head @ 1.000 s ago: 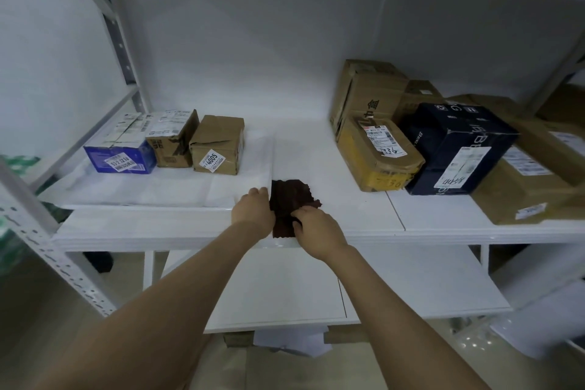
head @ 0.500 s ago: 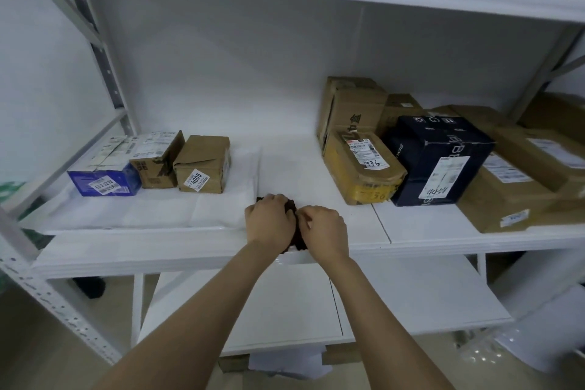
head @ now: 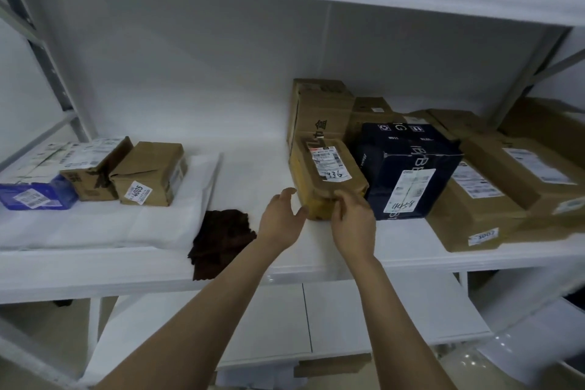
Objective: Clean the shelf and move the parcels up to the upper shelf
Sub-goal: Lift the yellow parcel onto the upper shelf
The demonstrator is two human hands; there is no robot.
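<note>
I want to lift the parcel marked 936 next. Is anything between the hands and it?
Nothing visible. The left hand is open beside the parcel; the right hand touches its near end. The dark cloth lies off to the left.

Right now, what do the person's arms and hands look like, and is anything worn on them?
The left hand and the right hand wear no gloves, and I see no ring, watch or bracelet. No sleeve shows either: everything is bare down to the frame's lower edge.
</note>
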